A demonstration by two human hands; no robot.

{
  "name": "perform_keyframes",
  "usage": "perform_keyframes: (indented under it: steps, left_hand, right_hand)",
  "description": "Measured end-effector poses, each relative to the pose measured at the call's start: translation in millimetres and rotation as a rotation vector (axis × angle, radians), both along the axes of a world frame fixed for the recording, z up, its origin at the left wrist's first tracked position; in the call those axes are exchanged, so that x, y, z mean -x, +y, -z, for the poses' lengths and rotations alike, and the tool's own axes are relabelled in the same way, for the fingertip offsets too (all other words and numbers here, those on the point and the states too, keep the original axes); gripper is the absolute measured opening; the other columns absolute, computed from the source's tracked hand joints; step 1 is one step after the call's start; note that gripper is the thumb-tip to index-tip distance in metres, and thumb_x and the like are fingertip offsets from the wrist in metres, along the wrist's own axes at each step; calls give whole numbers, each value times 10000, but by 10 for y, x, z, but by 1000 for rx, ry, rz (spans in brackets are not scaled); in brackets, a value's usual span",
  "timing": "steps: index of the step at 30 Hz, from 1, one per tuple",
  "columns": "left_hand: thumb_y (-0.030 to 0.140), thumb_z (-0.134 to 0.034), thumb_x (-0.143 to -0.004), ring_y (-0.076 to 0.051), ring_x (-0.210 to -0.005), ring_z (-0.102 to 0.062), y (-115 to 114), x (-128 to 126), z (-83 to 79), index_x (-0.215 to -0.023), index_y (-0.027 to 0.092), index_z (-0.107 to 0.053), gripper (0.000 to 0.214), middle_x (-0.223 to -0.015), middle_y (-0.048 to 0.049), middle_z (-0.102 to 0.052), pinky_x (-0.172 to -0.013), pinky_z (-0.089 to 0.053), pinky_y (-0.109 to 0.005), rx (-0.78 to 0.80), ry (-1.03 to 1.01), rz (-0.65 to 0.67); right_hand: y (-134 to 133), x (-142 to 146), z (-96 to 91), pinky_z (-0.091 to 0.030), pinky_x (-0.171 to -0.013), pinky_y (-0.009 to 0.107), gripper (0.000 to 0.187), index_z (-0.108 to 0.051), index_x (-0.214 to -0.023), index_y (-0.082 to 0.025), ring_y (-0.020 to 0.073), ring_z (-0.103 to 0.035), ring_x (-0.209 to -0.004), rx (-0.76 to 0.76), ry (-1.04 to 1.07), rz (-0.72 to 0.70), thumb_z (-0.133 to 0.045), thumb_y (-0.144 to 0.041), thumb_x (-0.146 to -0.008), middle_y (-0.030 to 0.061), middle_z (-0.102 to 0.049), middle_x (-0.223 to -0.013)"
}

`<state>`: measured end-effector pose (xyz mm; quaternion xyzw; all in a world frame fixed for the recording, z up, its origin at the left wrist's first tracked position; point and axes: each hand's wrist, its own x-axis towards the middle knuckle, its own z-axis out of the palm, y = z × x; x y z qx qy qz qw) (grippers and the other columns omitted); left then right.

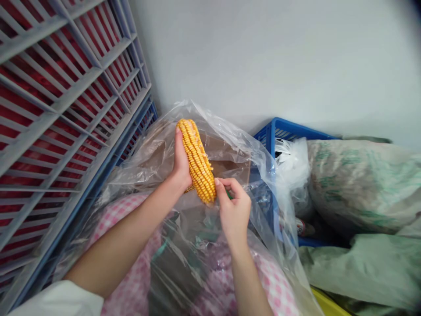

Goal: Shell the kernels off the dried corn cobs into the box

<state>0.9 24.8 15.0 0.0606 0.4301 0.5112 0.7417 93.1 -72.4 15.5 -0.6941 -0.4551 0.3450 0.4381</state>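
Note:
My left hand point(181, 166) is wrapped round a yellow corn cob point(197, 160) and holds it upright over an open clear plastic bag point(230, 140). My right hand point(234, 206) sits just right of the cob's lower end, thumb pressed against the kernels and fingers curled inward. What lies under those curled fingers is hidden. The bag spreads over my lap, which is covered in pink checked cloth point(131, 228).
Stacked grey and red slatted crates point(59, 96) rise at the left, above a blue one. A blue crate point(279, 131) at the right holds white bags. Greenish woven sacks point(358, 184) lie at the far right. A plain wall stands behind.

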Motion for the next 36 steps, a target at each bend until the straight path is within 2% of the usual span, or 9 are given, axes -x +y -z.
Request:
perform_keyframes:
  steps: [3,6,11,16,18,21,26,32,36]
  left_hand:
    - [624,-255,-798,-139,-462,-538,-66,-44,52,-835,202,-559,522,-533,3,-521,-460,-447,-264,35,16,-8]
    - [582,-339,-802,-128,-512,-562,-143,-94,70,-824,212,-576,440,-596,6,-567,-498,-466,-248,10,-61,84]
    - [623,-324,-784,-144,-469,-549,-119,-57,12,-782,203,-559,481,-529,-4,-525,-428,-420,-249,-13,-28,145]
    - [682,-287,-754,-199,-581,-610,-41,22,-27,-793,209,-554,545,-524,-30,-528,-440,-434,-269,19,5,142]
    - [670,-319,-754,-205,-624,-627,-39,21,-29,-808,214,-557,517,-537,-29,-541,-454,-449,-268,-11,-8,140]
    - [637,-372,-759,-205,-632,-636,-46,6,-29,-827,210,-565,474,-548,-26,-557,-456,-460,-263,-46,-24,148]
    - [665,-408,-722,-225,-639,-641,-39,18,-28,-848,199,-580,512,-581,-46,-589,-435,-458,-270,-34,-21,242]
    - [692,-420,-694,-234,-595,-636,-50,47,-4,-842,198,-593,543,-519,-42,-570,-399,-443,-274,-49,-11,290]
    - [631,-442,-730,-230,-615,-642,-80,15,-7,-886,202,-595,481,-534,-29,-585,-423,-463,-275,-59,-43,276]
  right_hand:
    - [40,25,-19,-368,-548,208,215,-593,-720,-164,107,-493,-588,12,88,45,-522,-352,-797,-24,-562,-632]
    - [73,-48,-86,-364,-545,199,199,-585,-693,-161,97,-485,-581,32,150,-1,-552,-337,-779,-30,-554,-620]
    - [31,-255,-214,-354,-562,204,174,-608,-718,-170,95,-471,-587,14,18,21,-578,-336,-763,-33,-549,-626]
    - [-21,-309,-266,-333,-544,214,199,-609,-717,-180,92,-440,-550,102,-37,-202,-544,-355,-786,-36,-534,-596]
    - [-22,-301,-263,-323,-537,212,203,-612,-711,-184,87,-430,-542,104,-80,-239,-532,-351,-794,-39,-526,-585]
    - [-11,-296,-243,-303,-500,211,208,-617,-701,-185,84,-403,-518,112,-77,-218,-542,-361,-781,-42,-493,-552]
    - [7,-316,-223,-254,-421,206,262,-611,-677,-170,66,-316,-443,218,186,-202,-577,-421,-743,-57,-401,-486]
    - [-8,-361,-263,-236,-417,201,252,-599,-710,-176,62,-311,-460,57,111,85,-610,-427,-725,-52,-421,-530]
    - [3,-336,-249,-209,-401,202,274,-576,-679,-177,57,-274,-412,111,306,-38,-601,-444,-733,-74,-352,-447]
